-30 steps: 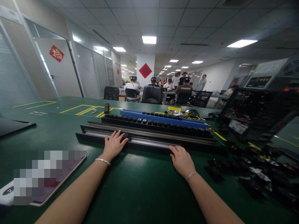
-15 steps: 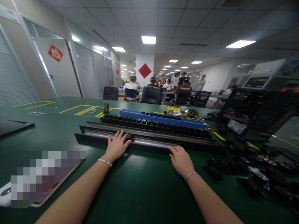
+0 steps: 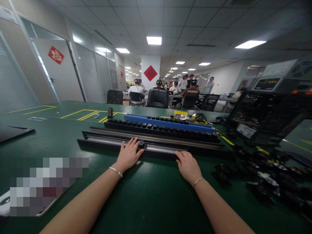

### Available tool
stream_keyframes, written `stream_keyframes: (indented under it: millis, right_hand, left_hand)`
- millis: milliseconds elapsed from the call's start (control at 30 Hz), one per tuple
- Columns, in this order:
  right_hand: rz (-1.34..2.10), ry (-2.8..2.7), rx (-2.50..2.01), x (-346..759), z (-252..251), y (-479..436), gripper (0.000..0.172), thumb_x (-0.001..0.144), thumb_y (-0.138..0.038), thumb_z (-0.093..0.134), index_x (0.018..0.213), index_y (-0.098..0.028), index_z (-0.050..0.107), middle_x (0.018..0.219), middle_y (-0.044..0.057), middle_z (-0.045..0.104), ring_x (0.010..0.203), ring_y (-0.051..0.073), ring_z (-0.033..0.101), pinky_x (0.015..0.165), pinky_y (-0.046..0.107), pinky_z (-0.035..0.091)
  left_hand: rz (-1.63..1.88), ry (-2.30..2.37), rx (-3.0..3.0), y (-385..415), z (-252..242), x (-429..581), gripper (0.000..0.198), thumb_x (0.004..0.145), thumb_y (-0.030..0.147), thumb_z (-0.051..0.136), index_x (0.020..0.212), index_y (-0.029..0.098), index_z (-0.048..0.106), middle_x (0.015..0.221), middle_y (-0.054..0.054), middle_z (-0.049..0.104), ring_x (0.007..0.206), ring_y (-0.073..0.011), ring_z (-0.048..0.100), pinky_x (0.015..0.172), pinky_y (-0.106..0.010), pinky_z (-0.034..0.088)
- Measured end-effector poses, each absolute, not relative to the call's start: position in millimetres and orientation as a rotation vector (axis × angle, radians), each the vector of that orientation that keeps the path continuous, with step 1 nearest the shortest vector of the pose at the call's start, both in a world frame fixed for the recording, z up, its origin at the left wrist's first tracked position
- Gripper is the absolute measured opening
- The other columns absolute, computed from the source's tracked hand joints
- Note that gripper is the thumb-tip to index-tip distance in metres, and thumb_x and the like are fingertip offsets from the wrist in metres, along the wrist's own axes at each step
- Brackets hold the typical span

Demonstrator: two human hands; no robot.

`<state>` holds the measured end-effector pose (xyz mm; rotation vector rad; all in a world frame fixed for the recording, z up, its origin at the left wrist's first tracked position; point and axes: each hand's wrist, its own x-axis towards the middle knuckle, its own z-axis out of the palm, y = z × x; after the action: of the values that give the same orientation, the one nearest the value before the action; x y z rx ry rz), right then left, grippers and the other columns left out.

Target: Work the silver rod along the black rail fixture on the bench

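Observation:
A long black rail with a shiny metal inner face (image 3: 161,149) lies across the green table nearest me. My left hand (image 3: 129,155) rests on it with fingers stretched and spread. Just right of those fingertips, a small black block (image 3: 141,143) sits in the rail's channel, touching or very near the hand. Farther right, my right hand (image 3: 188,165) has its fingers bent over the rail's near edge, the thumb side hidden. Behind lies a second similar rail (image 3: 117,133).
Farther back are a black strip with several small black parts (image 3: 158,128) and a blue channel (image 3: 170,123). Loose black parts (image 3: 265,182) and an opened computer case (image 3: 258,107) stand right. A blurred-out item (image 3: 46,188) lies left. Several people sit or stand beyond the table.
My left hand has slid a little to the right along the rail, and the small black block has moved right with it. My right hand stays at the same spot.

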<state>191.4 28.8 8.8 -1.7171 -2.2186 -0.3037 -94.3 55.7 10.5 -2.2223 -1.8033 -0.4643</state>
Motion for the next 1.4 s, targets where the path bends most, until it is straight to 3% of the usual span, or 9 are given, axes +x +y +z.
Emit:
stream_keyframes:
  millis: [600,1233,1400]
  right_hand:
    - [-0.281,-2.217,-1.711,192,7,30,0.033,0.085,-0.021,0.041,0.116,-0.024,0.054,0.107,0.008,0.057,0.103,0.020,0.046,0.084,0.032,0.040]
    - [-0.273,-2.198,-1.682,191,6,30,0.032,0.085,-0.020,0.040,0.113,-0.022,0.055,0.105,0.008,0.057,0.099,0.021,0.045,0.084,0.031,0.039]
    - [-0.303,-2.187,-1.692,189,6,30,0.031,0.084,-0.022,0.043,0.112,-0.022,0.056,0.103,0.007,0.057,0.098,0.021,0.045,0.084,0.031,0.038]
  left_hand:
    - [-0.484,-1.770,-2.236,51,8,-78,0.057,0.089,0.053,0.022,0.132,0.022,0.041,0.145,-0.006,0.031,0.132,-0.0251,0.028,0.107,-0.054,0.011]
    - [-0.438,-1.787,-2.237,49,8,-58,0.065,0.079,0.058,0.042,0.135,0.026,0.035,0.145,-0.014,0.028,0.131,-0.0368,0.024,0.096,-0.071,0.006]
    - [-0.415,-1.875,-2.222,46,11,-49,0.066,0.077,0.052,0.046,0.136,0.024,0.033,0.147,-0.013,0.024,0.133,-0.0354,0.019,0.097,-0.071,0.006]
